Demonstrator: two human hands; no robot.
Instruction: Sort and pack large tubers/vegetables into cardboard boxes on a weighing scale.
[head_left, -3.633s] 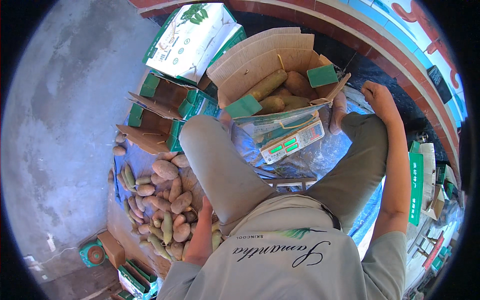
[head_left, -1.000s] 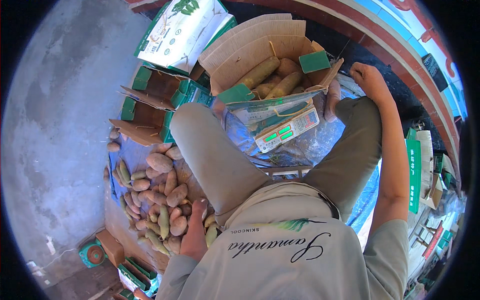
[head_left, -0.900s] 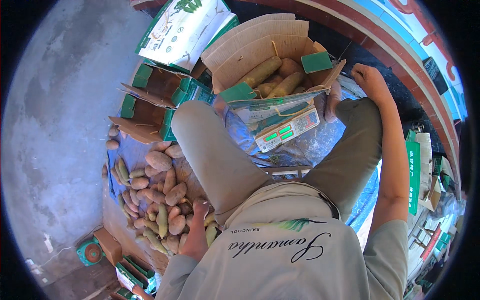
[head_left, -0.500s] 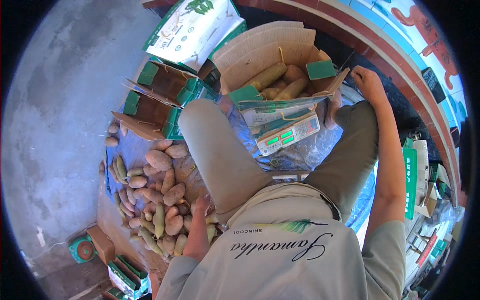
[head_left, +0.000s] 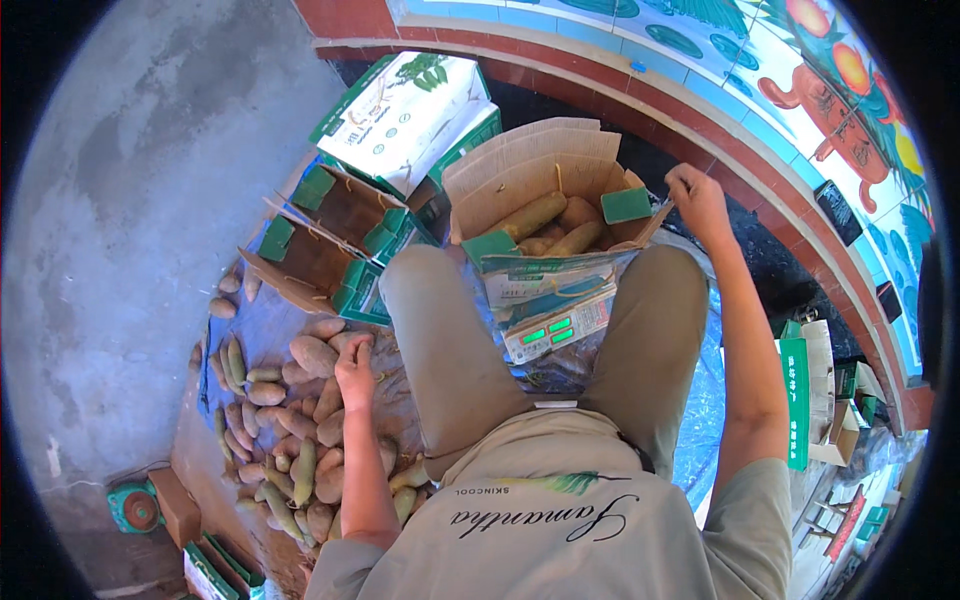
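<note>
Left arm: forearm reaches forward from the lower edge, left hand (head_left: 356, 376) over the upper right part of the root vegetables (head_left: 315, 356) heaped on the floor, left of the left thigh (head_left: 445, 345). Fingers curled in, knuckles forward. Right arm: long reach up the right side, elbow slightly bent, wrist cocked, right hand (head_left: 703, 202) at the right end of the large open carton (head_left: 530, 155), fingers bent, tips right by its corner. Too small to tell if either hand grips anything or if the right one touches the cardboard. Carton has long greenish roots (head_left: 536, 214) and a rounder brown one inside; digital scale (head_left: 560, 335) shows at its near side, green displays lit. Two small open boxes (head_left: 345, 290) stand left of it, past the left knee. Delta vs 0.5 s ago: left hand was lower, tucked next to the thigh; now further forward over the heap. Right hand was off to the carton's right; now at its corner. Right knee swung inward, legs closer together. Carton contents look unchanged.
</note>
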